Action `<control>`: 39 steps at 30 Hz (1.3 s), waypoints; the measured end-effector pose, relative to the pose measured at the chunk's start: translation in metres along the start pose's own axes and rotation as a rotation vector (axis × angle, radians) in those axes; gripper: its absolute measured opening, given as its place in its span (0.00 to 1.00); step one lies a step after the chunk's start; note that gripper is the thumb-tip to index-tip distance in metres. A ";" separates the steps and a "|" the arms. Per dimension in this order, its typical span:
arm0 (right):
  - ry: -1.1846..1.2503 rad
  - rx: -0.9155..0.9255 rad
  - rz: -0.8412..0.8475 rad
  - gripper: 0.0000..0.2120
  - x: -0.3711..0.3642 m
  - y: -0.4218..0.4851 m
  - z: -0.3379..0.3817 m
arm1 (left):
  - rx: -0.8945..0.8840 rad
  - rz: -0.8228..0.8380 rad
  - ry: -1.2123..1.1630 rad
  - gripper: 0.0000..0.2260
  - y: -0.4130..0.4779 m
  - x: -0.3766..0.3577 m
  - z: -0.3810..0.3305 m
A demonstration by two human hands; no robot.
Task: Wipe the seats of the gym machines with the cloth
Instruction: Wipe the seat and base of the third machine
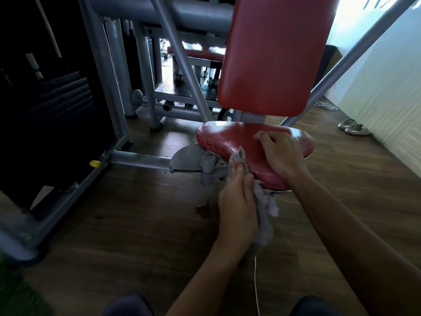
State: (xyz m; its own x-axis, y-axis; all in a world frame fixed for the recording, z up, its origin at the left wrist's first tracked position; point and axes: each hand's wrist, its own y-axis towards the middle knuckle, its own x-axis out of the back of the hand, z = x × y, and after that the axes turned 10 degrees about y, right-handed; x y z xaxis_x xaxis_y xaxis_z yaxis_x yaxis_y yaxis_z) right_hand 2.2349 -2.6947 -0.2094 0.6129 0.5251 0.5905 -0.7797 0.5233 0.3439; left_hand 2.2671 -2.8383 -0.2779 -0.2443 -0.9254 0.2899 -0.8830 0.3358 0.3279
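A red padded seat of a grey gym machine sits low in the middle of the head view, with a tall red backrest rising behind it. My left hand holds a crumpled grey cloth against the seat's near front edge; part of the cloth hangs below the hand. On top of the seat rests my right hand, fingers curled, near its middle right.
The machine's grey frame and dark weight stack stand at the left. Slanted grey bars cross behind the backrest. A pair of pale shoes lies by the white wall on the right. Wooden floor lies around. A thin white cord hangs near my knees.
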 end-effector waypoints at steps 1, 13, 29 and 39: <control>-0.010 -0.005 0.021 0.19 0.000 0.000 -0.001 | 0.019 0.004 -0.017 0.19 0.012 0.002 0.000; -0.454 -0.108 0.581 0.33 -0.023 0.068 -0.012 | 0.077 -0.059 0.002 0.22 0.053 0.002 0.027; -0.470 -0.088 0.487 0.23 -0.030 0.070 -0.014 | 0.206 -0.116 0.043 0.14 0.082 0.000 0.039; -0.467 -0.098 0.485 0.24 -0.030 0.073 -0.019 | 0.093 -0.060 0.068 0.21 0.074 0.000 0.031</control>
State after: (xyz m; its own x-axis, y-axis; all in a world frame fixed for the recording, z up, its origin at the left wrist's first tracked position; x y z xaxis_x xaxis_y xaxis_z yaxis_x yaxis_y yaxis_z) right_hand 2.1621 -2.6597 -0.2165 0.0598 0.3819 0.9223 -0.9236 0.3716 -0.0940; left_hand 2.1894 -2.8186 -0.2812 -0.1648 -0.9281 0.3338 -0.9294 0.2594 0.2626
